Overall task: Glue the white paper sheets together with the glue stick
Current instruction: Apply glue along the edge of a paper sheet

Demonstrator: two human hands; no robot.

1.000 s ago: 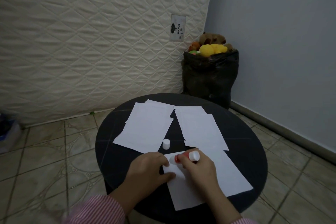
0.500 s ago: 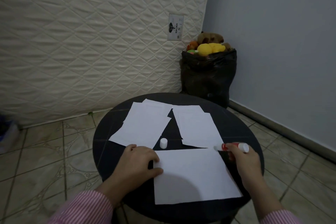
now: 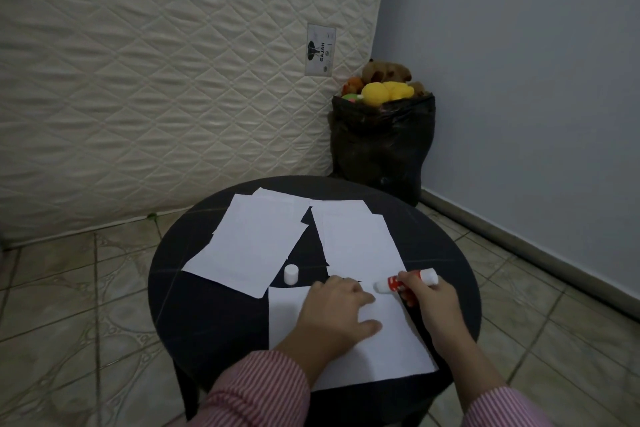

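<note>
On the round black table (image 3: 180,291), the small white cylindrical cap (image 3: 291,274) stood just left of the near white paper sheet (image 3: 381,354), which the left hand (image 3: 337,314) pressed flat with spread fingers, while the right hand (image 3: 431,302) gripped the red-and-white glue stick (image 3: 398,283) at that sheet's far right corner. The stroke would go best with the sheet pinned firmly and the tip drawn evenly along the edge. Whether the tip touched the paper, and any glue already laid, could not be made out in the dim light.
</note>
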